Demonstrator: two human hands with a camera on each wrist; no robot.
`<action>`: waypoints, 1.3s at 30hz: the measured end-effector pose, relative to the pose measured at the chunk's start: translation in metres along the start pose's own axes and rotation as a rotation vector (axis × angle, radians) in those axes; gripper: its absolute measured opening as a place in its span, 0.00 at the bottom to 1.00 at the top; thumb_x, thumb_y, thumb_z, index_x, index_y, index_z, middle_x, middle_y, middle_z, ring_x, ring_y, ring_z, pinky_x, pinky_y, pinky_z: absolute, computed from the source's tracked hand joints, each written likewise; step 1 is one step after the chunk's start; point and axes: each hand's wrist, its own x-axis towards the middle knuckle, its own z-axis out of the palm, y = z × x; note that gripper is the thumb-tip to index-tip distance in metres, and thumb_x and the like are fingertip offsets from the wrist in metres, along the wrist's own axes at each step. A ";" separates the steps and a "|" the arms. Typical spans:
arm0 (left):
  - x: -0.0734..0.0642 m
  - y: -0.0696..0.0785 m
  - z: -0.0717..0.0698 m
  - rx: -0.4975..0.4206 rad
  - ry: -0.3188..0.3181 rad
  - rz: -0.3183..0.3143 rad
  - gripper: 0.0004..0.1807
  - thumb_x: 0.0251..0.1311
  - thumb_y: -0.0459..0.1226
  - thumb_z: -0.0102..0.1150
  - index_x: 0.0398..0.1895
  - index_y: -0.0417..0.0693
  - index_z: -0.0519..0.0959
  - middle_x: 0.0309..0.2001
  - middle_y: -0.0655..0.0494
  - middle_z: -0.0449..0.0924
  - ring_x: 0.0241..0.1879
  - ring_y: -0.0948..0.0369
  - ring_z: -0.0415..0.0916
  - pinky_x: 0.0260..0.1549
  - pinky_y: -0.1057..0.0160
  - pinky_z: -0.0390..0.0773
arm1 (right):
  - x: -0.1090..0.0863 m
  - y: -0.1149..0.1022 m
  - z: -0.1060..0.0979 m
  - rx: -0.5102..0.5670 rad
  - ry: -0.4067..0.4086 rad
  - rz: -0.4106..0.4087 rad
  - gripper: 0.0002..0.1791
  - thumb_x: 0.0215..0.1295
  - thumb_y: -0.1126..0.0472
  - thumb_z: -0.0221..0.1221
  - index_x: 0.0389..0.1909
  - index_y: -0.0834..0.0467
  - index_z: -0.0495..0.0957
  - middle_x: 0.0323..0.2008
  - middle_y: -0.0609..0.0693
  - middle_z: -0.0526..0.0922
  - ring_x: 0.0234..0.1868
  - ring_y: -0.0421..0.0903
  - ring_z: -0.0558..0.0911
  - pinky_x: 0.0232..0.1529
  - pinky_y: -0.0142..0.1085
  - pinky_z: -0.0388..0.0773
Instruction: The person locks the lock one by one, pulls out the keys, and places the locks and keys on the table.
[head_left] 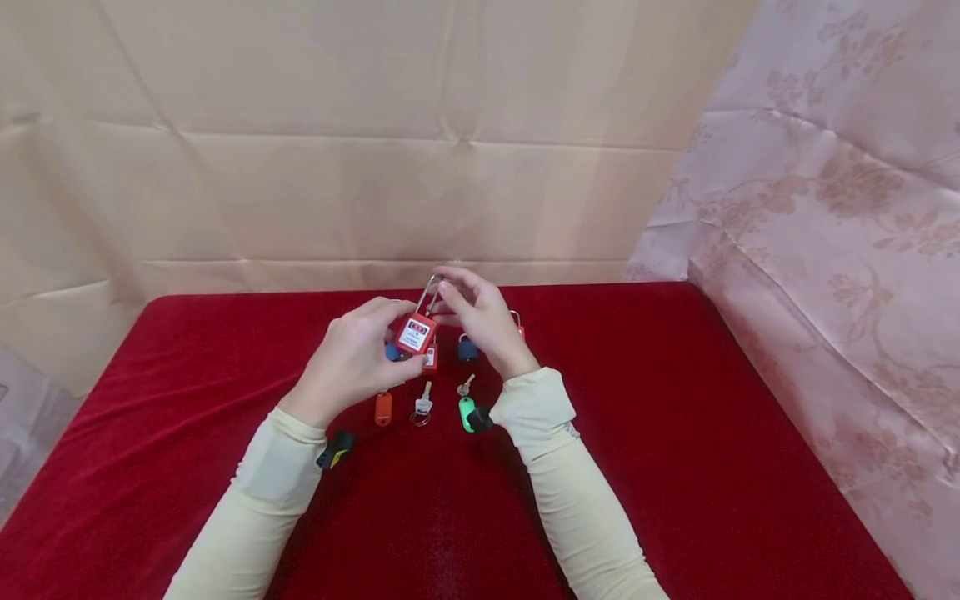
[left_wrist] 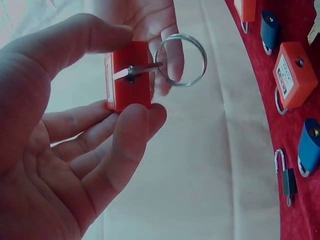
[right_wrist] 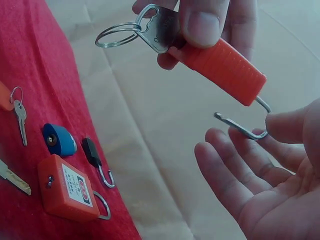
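Note:
Above the table, my left hand (head_left: 352,354) pinches the body of a red padlock (head_left: 416,333) between thumb and fingers, its white label toward the head camera. A key (right_wrist: 162,30) with a metal split ring (left_wrist: 181,60) sits in the padlock's keyhole. The padlock's shackle (right_wrist: 240,127) is raised, one leg free of the body. My right hand (head_left: 480,321) holds the shackle's bend with its thumb against it, the other fingers spread behind. The contact on the far side of the bend is partly hidden.
On the red cloth (head_left: 675,467) lie a blue padlock (head_left: 467,349), another red padlock (right_wrist: 70,190) and a small dark padlock (left_wrist: 288,182) with its shackle open. Nearer are an orange key tag (head_left: 383,408), a ringed key (head_left: 423,406) and a green key tag (head_left: 467,412). A beige drape (head_left: 337,192) hangs behind.

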 end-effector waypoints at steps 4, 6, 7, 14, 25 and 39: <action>0.000 -0.003 0.000 0.016 0.040 -0.018 0.36 0.44 0.40 0.81 0.58 0.37 0.78 0.48 0.45 0.82 0.40 0.52 0.81 0.35 0.53 0.85 | 0.000 0.000 0.000 0.004 0.017 -0.030 0.21 0.74 0.66 0.57 0.65 0.64 0.74 0.49 0.65 0.81 0.39 0.48 0.84 0.48 0.42 0.84; 0.000 -0.004 0.000 0.029 0.061 -0.020 0.36 0.44 0.39 0.81 0.58 0.37 0.78 0.48 0.45 0.81 0.39 0.52 0.80 0.35 0.53 0.84 | 0.000 0.000 0.000 0.006 0.021 -0.045 0.21 0.74 0.67 0.58 0.65 0.65 0.74 0.48 0.66 0.81 0.37 0.47 0.84 0.48 0.42 0.84; 0.000 -0.005 0.000 0.032 0.074 -0.017 0.35 0.44 0.39 0.81 0.57 0.37 0.78 0.48 0.45 0.81 0.39 0.52 0.80 0.35 0.52 0.84 | 0.000 0.000 0.000 0.010 0.023 -0.052 0.21 0.73 0.68 0.58 0.65 0.65 0.74 0.48 0.67 0.81 0.36 0.46 0.84 0.47 0.43 0.84; 0.001 -0.006 0.008 0.014 0.125 0.011 0.34 0.45 0.39 0.80 0.56 0.37 0.79 0.47 0.45 0.81 0.40 0.52 0.80 0.35 0.53 0.84 | 0.001 0.000 0.000 0.038 0.036 -0.094 0.23 0.71 0.70 0.59 0.66 0.64 0.74 0.48 0.72 0.80 0.34 0.45 0.83 0.46 0.43 0.84; 0.002 -0.002 0.013 0.014 0.155 0.011 0.33 0.46 0.40 0.79 0.57 0.38 0.79 0.46 0.46 0.81 0.40 0.51 0.80 0.36 0.53 0.84 | -0.001 0.001 0.000 -0.016 0.003 -0.097 0.21 0.71 0.67 0.61 0.63 0.63 0.77 0.42 0.58 0.83 0.40 0.47 0.84 0.46 0.46 0.84; 0.001 -0.005 0.012 0.024 0.246 0.014 0.32 0.46 0.39 0.80 0.56 0.36 0.79 0.46 0.45 0.80 0.38 0.54 0.80 0.34 0.53 0.85 | -0.001 0.001 0.002 -0.007 -0.091 -0.058 0.25 0.72 0.67 0.60 0.68 0.65 0.72 0.50 0.62 0.82 0.46 0.54 0.85 0.46 0.45 0.84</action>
